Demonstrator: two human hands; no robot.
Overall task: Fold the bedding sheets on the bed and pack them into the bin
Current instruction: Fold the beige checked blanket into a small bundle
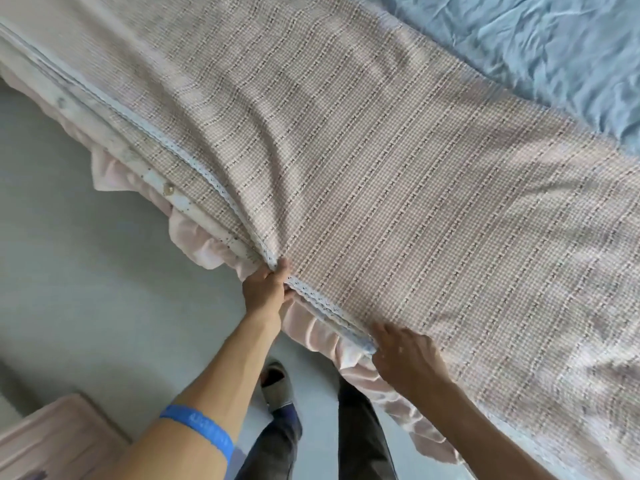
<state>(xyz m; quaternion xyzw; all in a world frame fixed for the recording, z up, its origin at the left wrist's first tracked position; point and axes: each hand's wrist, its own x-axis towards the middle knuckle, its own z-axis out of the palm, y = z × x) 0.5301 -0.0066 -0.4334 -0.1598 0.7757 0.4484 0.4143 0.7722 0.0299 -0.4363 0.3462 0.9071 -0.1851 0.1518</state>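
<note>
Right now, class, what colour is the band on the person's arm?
Blue wristband, on the left forearm, head view.

Sheet lying across the bed, both hands at its near edge

The checked sheet (381,202) is lying over the bed, a second sheet (536,53) sitting beyond it at far right; the left hand (266,289) is gripping the trim left of the right hand (405,358), feet standing on the floor (86,271) below
</note>
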